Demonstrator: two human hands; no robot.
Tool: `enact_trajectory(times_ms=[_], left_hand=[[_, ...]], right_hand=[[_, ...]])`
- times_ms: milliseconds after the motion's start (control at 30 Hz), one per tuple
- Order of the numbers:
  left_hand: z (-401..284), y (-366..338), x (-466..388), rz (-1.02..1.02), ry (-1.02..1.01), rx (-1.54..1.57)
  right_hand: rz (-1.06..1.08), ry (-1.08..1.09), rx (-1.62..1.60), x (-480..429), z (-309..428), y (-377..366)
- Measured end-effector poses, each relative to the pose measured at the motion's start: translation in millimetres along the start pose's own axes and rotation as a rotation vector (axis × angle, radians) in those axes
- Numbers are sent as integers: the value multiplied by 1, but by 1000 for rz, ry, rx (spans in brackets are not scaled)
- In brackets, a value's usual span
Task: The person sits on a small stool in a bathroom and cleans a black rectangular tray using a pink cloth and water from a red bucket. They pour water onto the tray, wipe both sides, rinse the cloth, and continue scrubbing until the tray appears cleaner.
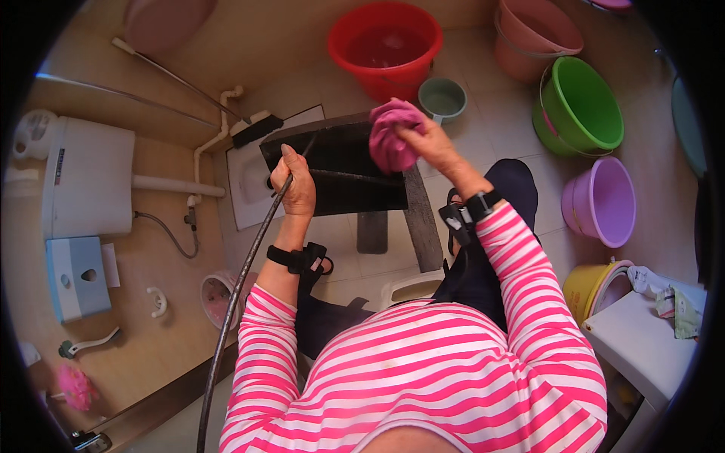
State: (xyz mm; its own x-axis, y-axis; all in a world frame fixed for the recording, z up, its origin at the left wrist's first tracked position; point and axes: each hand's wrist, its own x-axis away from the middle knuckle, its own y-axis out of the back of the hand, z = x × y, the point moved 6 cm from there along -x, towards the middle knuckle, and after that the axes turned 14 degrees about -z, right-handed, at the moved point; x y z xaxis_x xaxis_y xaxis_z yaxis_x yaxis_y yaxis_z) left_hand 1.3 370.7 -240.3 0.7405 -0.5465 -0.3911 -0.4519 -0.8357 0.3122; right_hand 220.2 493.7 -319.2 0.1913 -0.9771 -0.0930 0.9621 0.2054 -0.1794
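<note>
My left hand [294, 184] grips a long dark rod [243, 272] that slants from the bottom edge up to a black panelled object [351, 195]. I cannot tell what this object is; it has flat dark faces, a thin bar across it and a worn grey strip along its right side. Bunched in my right hand [430, 144] is a magenta cloth [393, 136], held in front of the object's upper right corner. Whether the cloth touches it is unclear. Black straps with small devices circle both wrists.
A red basin of water [385, 51] and a grey-green dipper [442, 99] stand beyond. Green [583, 105] and purple [600, 201] buckets line the right side. Left are a squat toilet [249, 181], a broom [257, 127] and a wall cistern [90, 175]. My feet flank the object.
</note>
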Motion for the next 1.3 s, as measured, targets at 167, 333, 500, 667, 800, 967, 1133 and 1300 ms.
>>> enact_trajectory(times_ms=[167, 333, 500, 667, 800, 967, 1133, 1300], left_hand=[[-15, -6, 7, -4, -52, 32], [-15, -6, 2, -7, -73, 38], [-12, 4, -15, -49, -107, 10], [-12, 10, -23, -53, -94, 26], [-15, 7, -18, -40, -121, -21], [-18, 5, -12, 57, -99, -10], [-22, 4, -14, 58, -164, 23], [-17, 3, -27, -106, -76, 89]], right_hand=[[-286, 241, 310, 9, -13, -19], [-125, 64, 67, 2, -21, -5], [-465, -122, -275, -12, -9, 42], [-120, -236, -303, -9, -2, 20], [-143, -129, -313, -8, 1, 8], [-149, -522, -638, -11, -22, 2], [-50, -526, -464, -3, -30, 6], [114, -475, -517, 11, -18, 1]])
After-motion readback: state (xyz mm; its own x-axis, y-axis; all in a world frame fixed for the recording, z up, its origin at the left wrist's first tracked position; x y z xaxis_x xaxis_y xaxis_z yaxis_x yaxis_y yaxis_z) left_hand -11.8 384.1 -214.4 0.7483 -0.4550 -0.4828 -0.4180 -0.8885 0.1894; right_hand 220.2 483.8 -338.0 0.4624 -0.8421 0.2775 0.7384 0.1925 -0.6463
